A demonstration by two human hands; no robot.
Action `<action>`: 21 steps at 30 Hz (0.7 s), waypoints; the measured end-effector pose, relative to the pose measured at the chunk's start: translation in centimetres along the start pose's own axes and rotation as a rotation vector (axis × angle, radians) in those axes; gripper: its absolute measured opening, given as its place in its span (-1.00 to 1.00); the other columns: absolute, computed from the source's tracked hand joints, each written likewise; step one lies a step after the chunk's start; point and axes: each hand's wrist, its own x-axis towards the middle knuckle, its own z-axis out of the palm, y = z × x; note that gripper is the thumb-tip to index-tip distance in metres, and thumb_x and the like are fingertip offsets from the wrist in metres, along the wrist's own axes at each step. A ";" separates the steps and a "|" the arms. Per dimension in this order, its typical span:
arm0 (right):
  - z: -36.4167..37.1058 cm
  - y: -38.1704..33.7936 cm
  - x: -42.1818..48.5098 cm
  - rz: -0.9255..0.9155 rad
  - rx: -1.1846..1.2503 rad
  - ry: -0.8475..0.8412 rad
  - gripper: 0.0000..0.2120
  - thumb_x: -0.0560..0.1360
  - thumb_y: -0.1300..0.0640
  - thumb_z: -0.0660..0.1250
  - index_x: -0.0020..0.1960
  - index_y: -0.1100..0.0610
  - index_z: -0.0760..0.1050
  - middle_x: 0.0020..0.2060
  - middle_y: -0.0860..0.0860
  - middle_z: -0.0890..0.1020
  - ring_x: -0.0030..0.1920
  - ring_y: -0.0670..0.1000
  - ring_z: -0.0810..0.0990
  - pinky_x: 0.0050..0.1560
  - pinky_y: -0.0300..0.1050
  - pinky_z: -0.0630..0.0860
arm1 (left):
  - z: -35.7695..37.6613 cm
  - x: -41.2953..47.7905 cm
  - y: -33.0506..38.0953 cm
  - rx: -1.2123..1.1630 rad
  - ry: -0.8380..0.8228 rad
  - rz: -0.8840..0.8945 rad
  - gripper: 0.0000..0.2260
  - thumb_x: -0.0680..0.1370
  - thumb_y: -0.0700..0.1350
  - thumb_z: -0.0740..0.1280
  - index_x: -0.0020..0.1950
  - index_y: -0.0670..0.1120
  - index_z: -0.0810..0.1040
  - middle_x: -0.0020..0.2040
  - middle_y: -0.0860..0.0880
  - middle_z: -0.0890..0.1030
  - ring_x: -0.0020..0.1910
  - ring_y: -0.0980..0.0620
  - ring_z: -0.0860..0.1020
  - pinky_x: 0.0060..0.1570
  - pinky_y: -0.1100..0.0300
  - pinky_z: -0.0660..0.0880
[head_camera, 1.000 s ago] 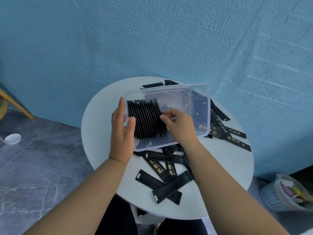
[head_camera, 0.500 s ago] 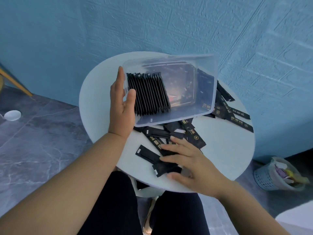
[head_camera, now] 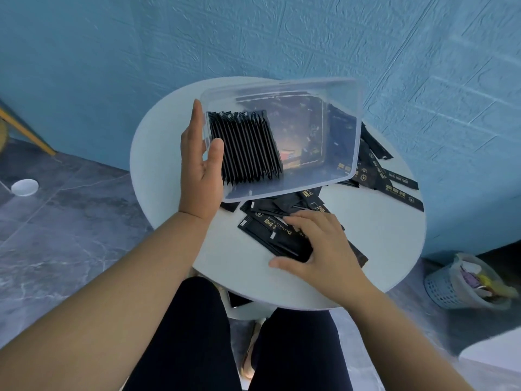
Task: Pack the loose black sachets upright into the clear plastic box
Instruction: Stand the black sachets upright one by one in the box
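The right grip [head_camera: 318, 244] has left the box and dropped to the desk [head_camera: 380, 249]. Its fingers are spread over a loose black sachet [head_camera: 270, 235], thumb at the near edge (nothing clasped yet). Next batch coming, I'd say. Beyond, the left grip [head_camera: 201, 170] pinches the tilted clear plastic box [head_camera: 338, 108] by its left wall, thumb against the upright packed row [head_camera: 245, 148]. The right half is unfilled.

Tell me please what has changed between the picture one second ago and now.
The right hand left the clear plastic box, moved toward the person, and now rests on the loose sachets on the table, none lifted yet. The left hand still holds the box's left end, and the row of sachets stays upright inside.
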 end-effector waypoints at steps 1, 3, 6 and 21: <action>0.2 -0.3 0.0 0.012 -0.050 -0.028 -0.21 0.22 -0.44 0.22 0.28 0.03 0.48 0.18 -0.10 0.47 0.20 -0.08 0.29 0.26 -0.18 0.21 | 0.0 0.1 0.0 0.000 0.002 0.001 -0.53 0.65 -0.16 0.07 0.52 -0.13 -0.03 0.37 0.32 0.09 0.37 0.45 0.09 0.34 0.46 0.05; 0.6 -0.9 0.3 0.046 -0.104 -0.047 -0.17 0.22 -0.45 0.17 0.31 0.06 0.46 0.18 -0.04 0.48 0.20 0.01 0.35 0.22 -0.14 0.23 | 0.0 0.1 0.0 -0.002 0.006 0.000 -0.53 0.65 -0.17 0.07 0.52 -0.15 -0.02 0.37 0.32 0.09 0.36 0.48 0.09 0.32 0.48 0.06; 0.8 -1.3 0.8 0.039 -0.093 -0.054 -0.30 0.29 -0.36 0.28 0.27 0.08 0.51 0.08 0.00 0.54 0.11 0.08 0.47 0.14 -0.11 0.35 | 0.0 0.0 0.1 -0.003 0.012 -0.009 -0.54 0.65 -0.16 0.07 0.52 -0.12 -0.01 0.35 0.34 0.10 0.37 0.43 0.13 0.32 0.48 0.10; 0.5 -3.0 2.3 0.019 -0.190 -0.154 -0.69 0.53 0.09 0.25 0.24 0.16 0.47 0.06 0.08 0.52 0.10 0.13 0.49 0.05 0.00 0.46 | 0.0 0.0 0.3 -0.014 0.001 -0.020 -0.53 0.65 -0.18 0.08 0.53 -0.16 -0.02 0.34 0.33 0.11 0.33 0.52 0.09 0.31 0.49 0.09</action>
